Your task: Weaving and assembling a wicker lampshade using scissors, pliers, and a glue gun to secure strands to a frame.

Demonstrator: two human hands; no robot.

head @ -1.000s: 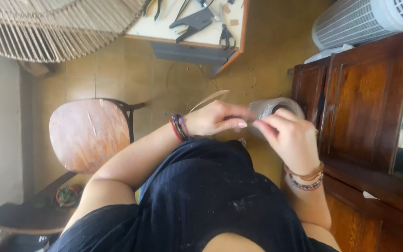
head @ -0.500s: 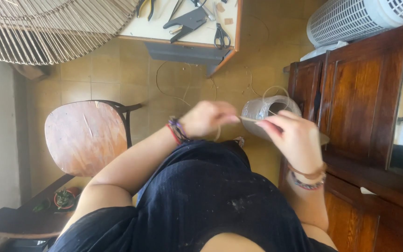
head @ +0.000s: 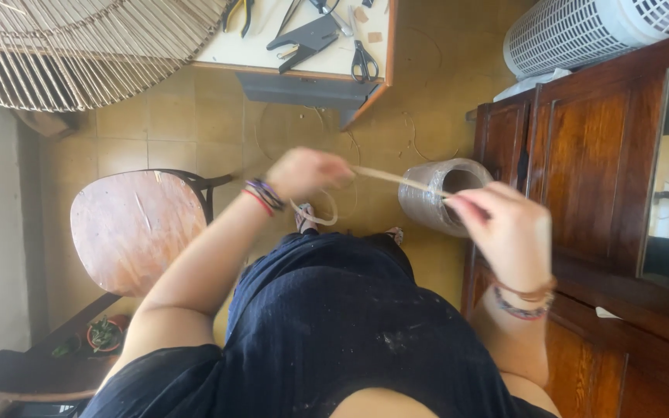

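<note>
likely a home craft workshop, tool-strewn worktable (head: pixel 272 56), woven cane frame (head: pixel 79 46), tiled floor (head: pixel 164 131)

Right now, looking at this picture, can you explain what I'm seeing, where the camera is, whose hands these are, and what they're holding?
The camera sits on a person's head and looks down, so you see their own body in a dark blue garment and both arms. The left hand and the right hand hold a thin pale strip stretched between them; it loops below the left hand. Behind the strip, a round wrapped container stands on the tiled floor. A wooden chair is on the left, a dark wooden cabinet on the right. At the top, a table carries scissors and other hand tools, blurred, beside a woven cane piece.
</note>
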